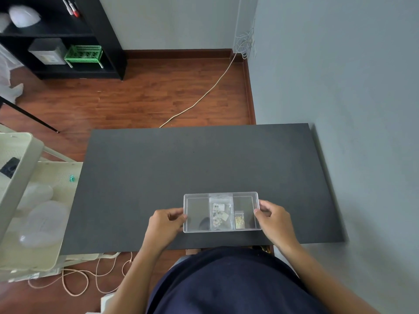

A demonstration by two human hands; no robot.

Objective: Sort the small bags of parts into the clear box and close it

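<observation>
Two bags lie inside the clear box near the table's front edge; my left hand and right hand pinch its short ends, I judge to steady it for closing; no loose bags visible outside.

Soft even daylight, faint shadows, wide-angle bending at edges, mild blur throughout.

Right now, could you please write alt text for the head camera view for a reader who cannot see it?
A person's left hand and right hand grip the two short ends of a clear box on a dark table. Inside lie a labelled bag and a smaller bag of gold parts.
</observation>
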